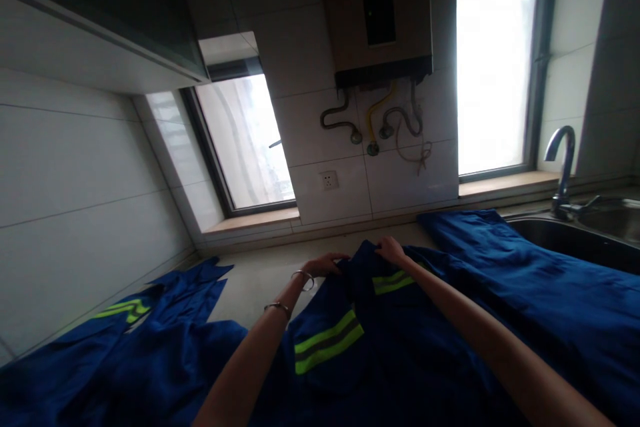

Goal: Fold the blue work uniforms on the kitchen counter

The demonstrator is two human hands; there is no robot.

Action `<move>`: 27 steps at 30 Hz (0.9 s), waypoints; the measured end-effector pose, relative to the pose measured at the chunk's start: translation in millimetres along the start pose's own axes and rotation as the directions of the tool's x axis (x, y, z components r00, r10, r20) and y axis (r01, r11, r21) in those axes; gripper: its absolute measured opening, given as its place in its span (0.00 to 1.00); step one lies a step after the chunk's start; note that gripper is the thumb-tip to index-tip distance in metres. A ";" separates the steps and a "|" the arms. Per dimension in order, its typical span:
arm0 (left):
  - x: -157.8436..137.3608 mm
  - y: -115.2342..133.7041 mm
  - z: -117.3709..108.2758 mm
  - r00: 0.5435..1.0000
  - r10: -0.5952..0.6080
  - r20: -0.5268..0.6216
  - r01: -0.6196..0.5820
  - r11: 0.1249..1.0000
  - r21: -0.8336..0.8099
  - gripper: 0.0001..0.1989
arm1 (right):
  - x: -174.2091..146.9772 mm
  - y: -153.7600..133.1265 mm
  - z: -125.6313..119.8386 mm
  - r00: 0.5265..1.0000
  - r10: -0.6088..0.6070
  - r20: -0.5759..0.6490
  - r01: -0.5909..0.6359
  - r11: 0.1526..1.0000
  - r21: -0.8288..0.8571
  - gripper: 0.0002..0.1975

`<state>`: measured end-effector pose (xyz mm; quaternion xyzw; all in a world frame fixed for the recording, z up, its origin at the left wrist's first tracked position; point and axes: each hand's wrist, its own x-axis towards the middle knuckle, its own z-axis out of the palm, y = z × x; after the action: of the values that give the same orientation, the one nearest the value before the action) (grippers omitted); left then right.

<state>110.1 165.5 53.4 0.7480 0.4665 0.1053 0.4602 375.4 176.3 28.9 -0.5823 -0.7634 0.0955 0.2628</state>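
A blue work garment with yellow-green reflective stripes lies spread over the countertop in front of me. My left hand, with two bangles on the wrist, pinches its far edge. A short way to the right, my right hand grips the same far edge. Both arms reach forward over the cloth.
Another blue garment with a reflective stripe lies at the left near the tiled wall. More blue cloth drapes toward the steel sink and faucet at right. A water heater hangs between two windows.
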 end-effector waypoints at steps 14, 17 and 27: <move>-84.7 83.3 -58.4 0.833 0.485 -0.266 -0.524 0.846 -0.099 0.12 | 6.1 30.4 -132.7 0.979 -0.205 -0.009 0.130 0.586 0.800 0.17; -81.0 102.4 -57.1 0.724 0.490 -0.486 -0.540 0.840 0.043 0.12 | 11.7 27.4 -144.1 0.976 -0.155 -0.150 0.215 0.659 0.721 0.16; 2.2 86.4 -1.9 0.690 0.227 -0.687 0.317 0.758 0.570 0.28 | 20.7 -3.9 -87.1 0.975 0.175 -0.134 -0.163 0.982 0.091 0.17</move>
<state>162.1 156.2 121.9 0.7428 0.6342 0.2093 -0.0478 412.9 180.6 110.1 -0.6396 -0.6861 0.1060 0.3301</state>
